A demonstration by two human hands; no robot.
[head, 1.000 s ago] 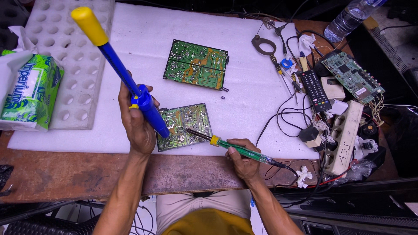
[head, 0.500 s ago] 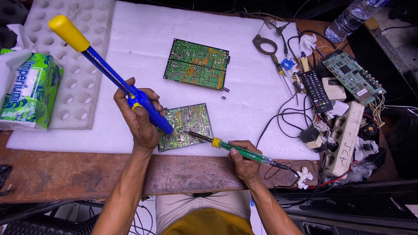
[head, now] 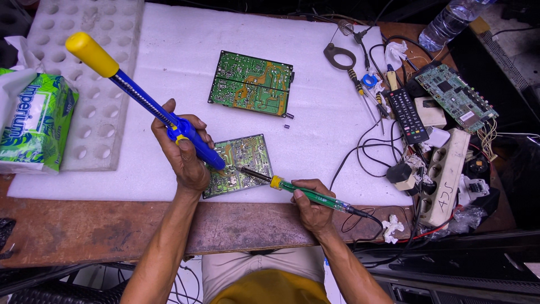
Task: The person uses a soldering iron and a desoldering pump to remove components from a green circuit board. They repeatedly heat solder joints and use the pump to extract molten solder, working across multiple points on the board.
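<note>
My left hand (head: 183,152) grips a blue desoldering pump (head: 146,101) with a yellow plunger knob. Its nozzle rests on a small green circuit board (head: 242,163) lying on white foam. My right hand (head: 312,205) holds a green-handled soldering iron (head: 298,191). The iron's dark tip touches the same board just right of the pump nozzle. A larger green circuit board (head: 250,83) lies farther back on the foam, untouched.
A white foam sheet (head: 315,112) covers a wooden bench. A white dimpled tray (head: 90,79) and a green tissue pack (head: 34,121) lie left. Right side holds a remote control (head: 408,115), a power strip (head: 447,174), another board (head: 455,97), screwdrivers, cables and a water bottle (head: 450,22).
The pump's yellow end swung left, then slightly back and lower. Its nozzle and the iron tip stayed on the small board. My right hand barely moved.
</note>
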